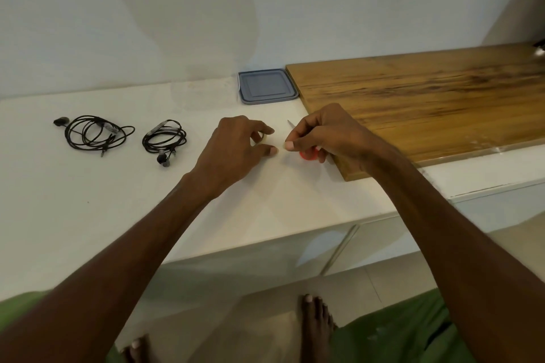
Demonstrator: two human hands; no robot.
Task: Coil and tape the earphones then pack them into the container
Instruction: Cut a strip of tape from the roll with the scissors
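Two black earphone sets lie coiled on the white counter: a looser coil [95, 134] at the far left and a tighter coil [164, 140] to its right. My left hand [236, 146] holds a clear tape roll [262, 137] between curled fingers and thumb. Just to its right, my right hand [324, 135] pinches the tape's free end, with red-handled scissors [308, 155] under it; a blade tip [290, 123] pokes out behind the fingers. A grey-lidded container [267, 86] stands at the back by the wall.
A wooden board [427, 100] covers the counter's right side, its near corner close to my right wrist. The white counter [88, 200] ends at a front edge below my forearms. The wall runs behind.
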